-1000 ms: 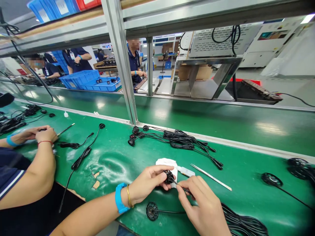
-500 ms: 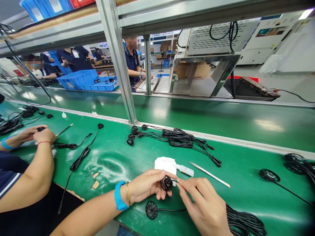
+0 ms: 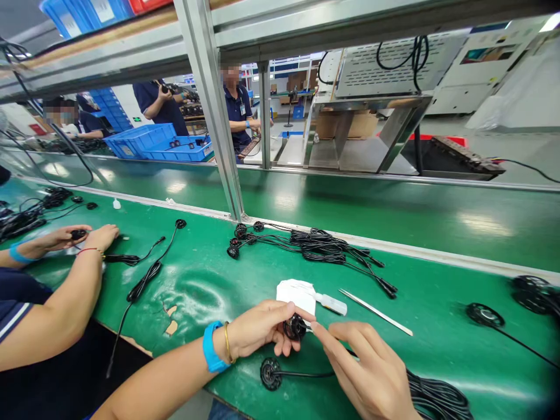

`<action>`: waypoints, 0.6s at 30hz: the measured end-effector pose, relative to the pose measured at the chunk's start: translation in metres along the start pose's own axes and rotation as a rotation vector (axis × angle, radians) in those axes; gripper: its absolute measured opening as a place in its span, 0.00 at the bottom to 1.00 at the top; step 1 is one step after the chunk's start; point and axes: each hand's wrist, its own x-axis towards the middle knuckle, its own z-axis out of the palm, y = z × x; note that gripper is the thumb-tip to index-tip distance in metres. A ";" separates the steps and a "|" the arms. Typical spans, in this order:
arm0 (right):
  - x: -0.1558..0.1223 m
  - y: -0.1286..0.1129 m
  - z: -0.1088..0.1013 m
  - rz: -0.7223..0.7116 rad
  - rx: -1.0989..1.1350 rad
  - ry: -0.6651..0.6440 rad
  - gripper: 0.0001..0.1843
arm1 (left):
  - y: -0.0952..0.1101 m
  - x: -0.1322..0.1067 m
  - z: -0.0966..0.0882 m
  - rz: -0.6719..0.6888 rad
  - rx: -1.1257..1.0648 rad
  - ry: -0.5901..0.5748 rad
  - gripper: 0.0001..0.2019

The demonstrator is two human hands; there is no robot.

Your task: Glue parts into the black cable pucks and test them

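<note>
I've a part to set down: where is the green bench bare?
Between the metal tool and the black disc to its right; also between the black cable bundle and the tied cable to its left. Crowded around the left hand and right hand: white sheet, bottle, lower disc.

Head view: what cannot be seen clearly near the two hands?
In the head view:
Back of the black round part: hidden by the left hand.
Lower cable, further along: behind the right hand.
Coiled cable, bottom: cut off by the lower edge.
Small bottle, any markings: too small to read.
</note>
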 end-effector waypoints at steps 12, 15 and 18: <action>0.007 -0.007 0.004 0.065 0.041 -0.011 0.14 | -0.001 0.000 0.003 0.108 0.061 0.062 0.29; 0.012 -0.009 0.001 0.112 0.087 0.009 0.12 | -0.002 0.000 0.002 0.110 -0.038 0.019 0.27; 0.015 -0.009 -0.001 0.150 0.135 0.022 0.10 | -0.003 -0.001 0.001 0.109 -0.042 0.010 0.27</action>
